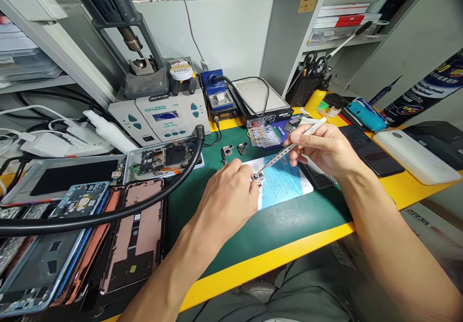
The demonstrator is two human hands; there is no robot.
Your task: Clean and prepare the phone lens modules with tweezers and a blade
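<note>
My right hand (320, 148) is closed around a slim, silver, knife-like hand tool (280, 155), held like a pen and slanting down to the left. Its fine tip meets a small electronic part (257, 176), too small to name exactly. With bent fingers, my left hand (229, 187) pinches that part from the left; the fingertips are partly hidden behind the hand. Beneath lies a blue-and-white printed card (285, 187) on the green mat (224, 245). Just beyond my left hand are two small camera-like modules (227, 151).
Opened phone shells and frames (133, 235) are piled at the left, crossed by a thick black hose (155, 203). A hot-air station (162, 114) stands behind. On the right lie a dark phone (372, 150) and a white power bank (415, 155). A yellow edge (275, 264) borders the mat.
</note>
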